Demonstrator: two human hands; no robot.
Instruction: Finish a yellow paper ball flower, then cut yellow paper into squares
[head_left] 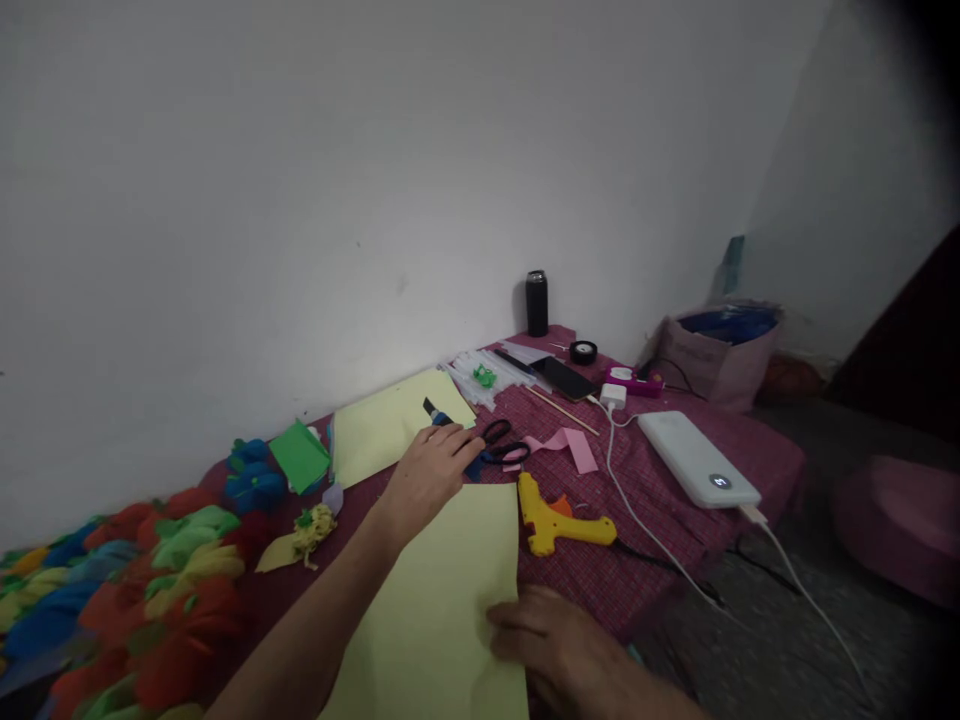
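My left hand (439,462) is closed over a blue utility knife (441,417), whose dark tip sticks out beyond my fingers. Right beside those fingers lie scissors with black handles (506,443). A pale yellow sheet of paper (442,575) stretches towards me between my arms. At its right edge, my right hand (559,640) has its fingers curled over the paper; it is somewhat blurred and its thumb is hidden. A yellow glue gun (559,522) rests just right of the sheet, and a pink ribbon (559,445) lies behind it.
More yellow paper (390,425) lies near the wall. Colourful fabric pieces (150,590) crowd the left. Glue sticks (472,375), a phone (564,378), a black bottle (536,303) and a power strip (634,381) stand or lie behind. A white power bank (694,455) trails cables on the right.
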